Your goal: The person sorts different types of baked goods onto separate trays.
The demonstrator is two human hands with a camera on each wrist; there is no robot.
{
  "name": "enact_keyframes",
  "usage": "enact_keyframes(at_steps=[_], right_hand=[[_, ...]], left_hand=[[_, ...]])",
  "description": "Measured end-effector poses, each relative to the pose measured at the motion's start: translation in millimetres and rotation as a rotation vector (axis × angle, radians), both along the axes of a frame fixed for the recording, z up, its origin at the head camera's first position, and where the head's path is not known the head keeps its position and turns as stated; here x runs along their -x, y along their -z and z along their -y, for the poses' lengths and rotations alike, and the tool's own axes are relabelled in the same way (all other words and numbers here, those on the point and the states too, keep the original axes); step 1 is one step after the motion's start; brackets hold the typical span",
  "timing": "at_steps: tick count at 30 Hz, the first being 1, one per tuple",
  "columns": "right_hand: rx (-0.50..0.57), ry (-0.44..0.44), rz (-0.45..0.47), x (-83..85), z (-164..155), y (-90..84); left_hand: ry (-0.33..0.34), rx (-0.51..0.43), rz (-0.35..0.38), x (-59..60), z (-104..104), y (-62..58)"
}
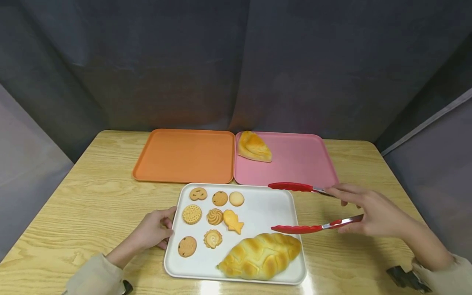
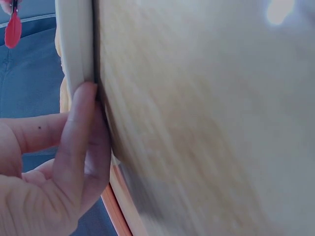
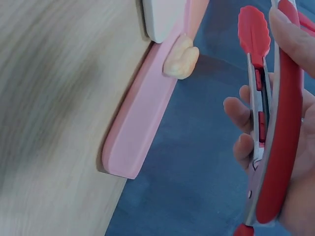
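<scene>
My right hand [image 1: 368, 211] grips red-tipped metal tongs [image 1: 300, 207], spread wide over the right side of a white tray [image 1: 265, 205]. The tongs [image 3: 268, 123] show close in the right wrist view. On the tray lie several cookies [image 1: 214, 215] and a long braided loaf [image 1: 262, 256] at the front, just below the lower tong tip. My left hand [image 1: 155, 229] rests against the tray's left edge, fingertips [image 2: 81, 123] touching the rim [image 2: 76, 44]. A wedge-shaped pastry [image 1: 254, 146] sits on the pink tray [image 1: 298, 159] behind.
An orange tray [image 1: 184, 155] lies beside the pink one at the back of the wooden table [image 1: 92, 192]. Dark curtains close off the back and sides. The pink tray's edge [image 3: 142, 123] appears in the right wrist view.
</scene>
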State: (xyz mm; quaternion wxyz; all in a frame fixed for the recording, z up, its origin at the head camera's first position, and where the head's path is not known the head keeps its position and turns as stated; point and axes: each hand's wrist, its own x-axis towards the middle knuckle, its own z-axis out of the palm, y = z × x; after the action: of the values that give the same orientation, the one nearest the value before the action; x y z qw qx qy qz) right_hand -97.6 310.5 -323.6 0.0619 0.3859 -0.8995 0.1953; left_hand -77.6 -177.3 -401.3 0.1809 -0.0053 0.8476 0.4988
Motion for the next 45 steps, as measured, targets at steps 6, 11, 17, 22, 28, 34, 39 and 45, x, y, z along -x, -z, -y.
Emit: enact_keyframes(at_steps=[6, 11, 17, 22, 28, 34, 39, 45], right_hand=[[-0.053, -0.027, -0.029, -8.4, 1, 5.5], [-0.08, -0.039, -0.04, -16.9, 1, 8.6], [-0.075, -0.047, -0.031, -22.8, 2, 14.1], [-0.078, -0.082, -0.051, -25.4, 5, 19.7], [-0.091, -0.121, -0.043, -26.8, 7, 26.2], [-0.076, -0.145, -0.038, -27.2, 12, 33.0], [-0.086, -0.14, -0.019, -28.1, 19, 37.2], [-0.088, -0.144, 0.012, -27.3, 24, 42.0]], left_hand=[[-0.011, 0.004, 0.001, -0.4, -1, 0.2], [-0.003, -0.003, -0.001, -0.4, 1, 1.1], [0.016, -0.005, -0.006, -0.9, 1, -0.3], [0.015, 0.001, -0.006, -1.0, 1, -0.9], [0.015, -0.003, -0.006, -0.7, 1, -1.0], [0.014, -0.009, -0.007, -0.4, 1, -0.7], [0.011, -0.011, -0.005, 0.0, 1, 0.1], [0.014, -0.006, -0.011, -0.5, 1, 1.3]])
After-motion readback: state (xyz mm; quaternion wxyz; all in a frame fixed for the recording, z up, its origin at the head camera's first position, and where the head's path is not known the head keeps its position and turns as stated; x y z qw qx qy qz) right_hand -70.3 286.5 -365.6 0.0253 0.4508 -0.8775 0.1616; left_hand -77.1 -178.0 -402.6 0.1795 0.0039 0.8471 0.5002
